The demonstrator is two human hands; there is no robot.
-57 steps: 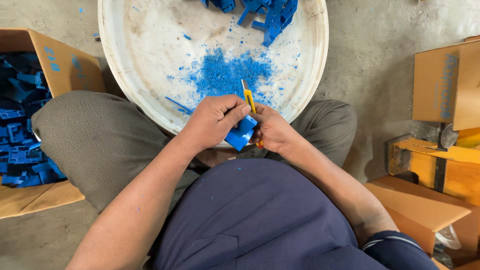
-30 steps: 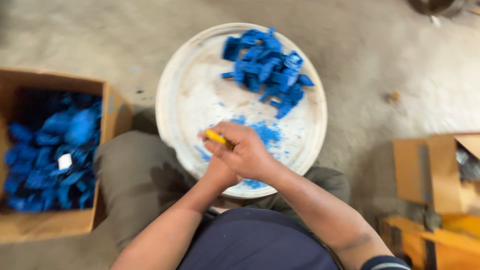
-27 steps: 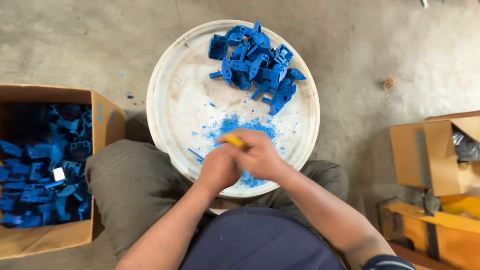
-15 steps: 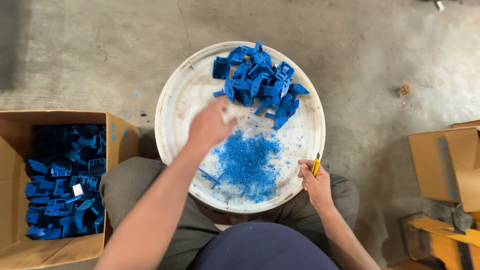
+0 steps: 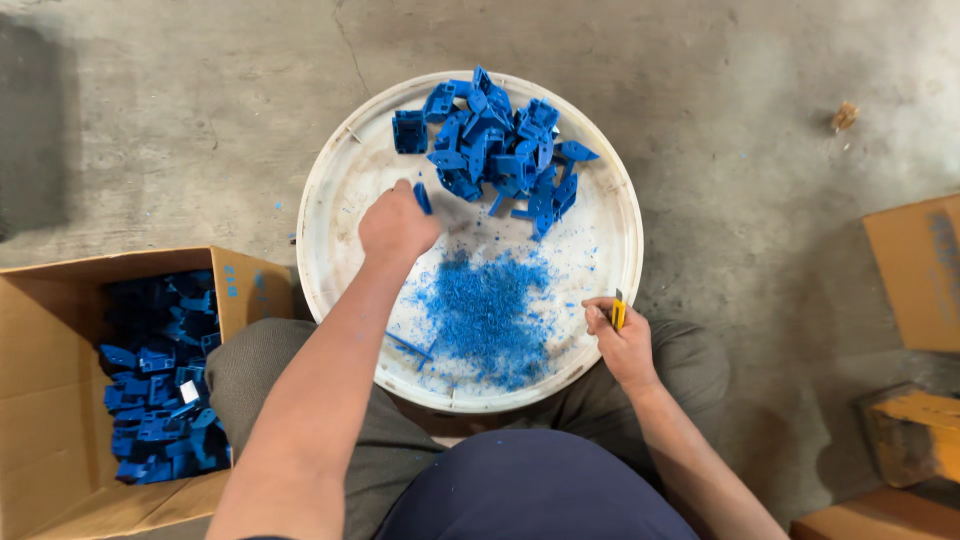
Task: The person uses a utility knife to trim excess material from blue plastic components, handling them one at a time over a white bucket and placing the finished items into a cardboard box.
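Reaching over the round white tray (image 5: 330, 200), the left hand (image 5: 395, 222) is seen with fingers curled around a small blue plastic piece (image 5: 423, 198), just beside the heap of blue parts (image 5: 495, 150). A yellow utility knife (image 5: 618, 312) is gripped in the closed right hand (image 5: 622, 345) at the tray's near rim, beside blue shavings (image 5: 485, 315).

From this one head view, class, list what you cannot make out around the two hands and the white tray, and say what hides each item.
- Left hand: fingers blurred; whether they grip the blue piece is unclear.
- Right hand: the yellow tool is mostly covered by the fingers; its tip is hidden.
- Blue parts pile: single shapes too small.
- Cardboard box: cut off by the left edge.
- White tray: near rim hidden by the forearm.
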